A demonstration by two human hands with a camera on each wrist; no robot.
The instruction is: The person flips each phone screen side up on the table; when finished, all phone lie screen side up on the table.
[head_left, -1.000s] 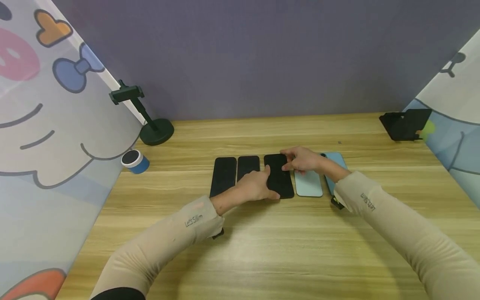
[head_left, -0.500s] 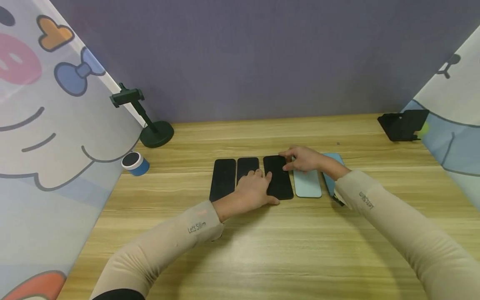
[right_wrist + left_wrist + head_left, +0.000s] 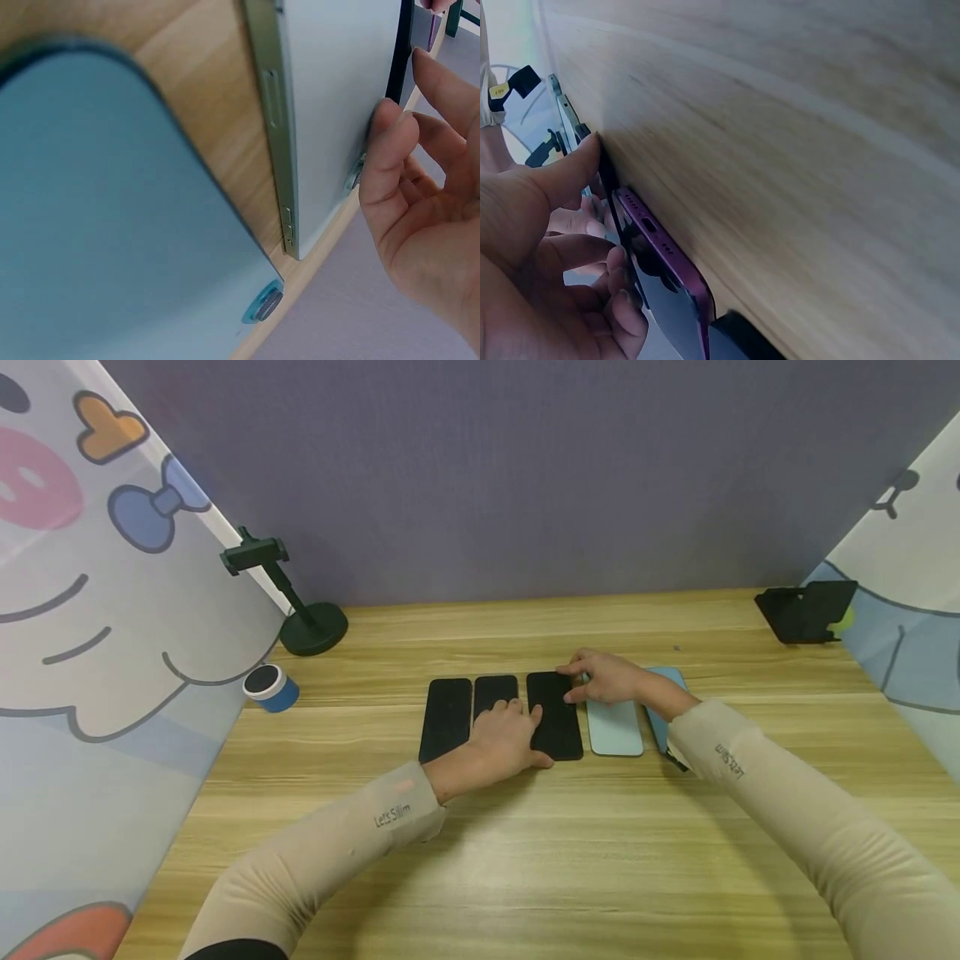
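Note:
Five phones would be too exact, so: several phones lie in a row on the wooden table. My left hand holds the lower left of a black phone, thumb at its bottom edge and index finger along its left side. My right hand holds that phone's upper right, fingertips at its top and right edges. Under my left fingers is another dark phone, partly hidden; its purple frame shows in the left wrist view. Further left lies a third black phone. A pale phone lies partly beneath my right hand.
A light blue phone lies at the row's right end, partly behind the right wrist. A dark stand and a blue-and-white tub are at left. A black folding stand sits at the back right, near the grey partition.
The black phone between my hands has slid slightly left, towards the dark phone beside it. Both hands have kept their hold on it and shifted slightly with it.

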